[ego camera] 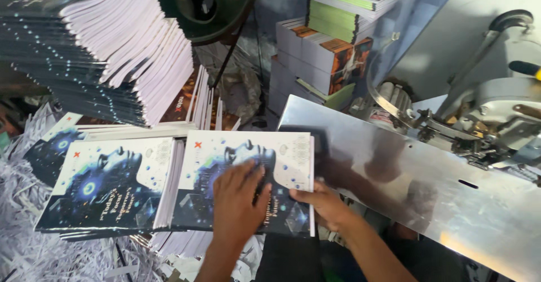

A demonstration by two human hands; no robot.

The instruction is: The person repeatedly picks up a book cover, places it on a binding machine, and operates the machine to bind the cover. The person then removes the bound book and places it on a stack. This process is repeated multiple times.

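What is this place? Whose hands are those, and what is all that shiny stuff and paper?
This one picture comes from a camera worn on a person's head, looking down at their own two bare hands. There is no robot here. The left hand lies flat on top of a booklet with a blue and white cover. The right hand holds that booklet at its right edge. Next to it lies a second booklet with the same cover, on a low pile. A tall fanned stack of booklets leans at the top left. The shiny slab is a metal table, part of a grey machine. White paper shreds cover the floor on the left. More stacked books stand behind.
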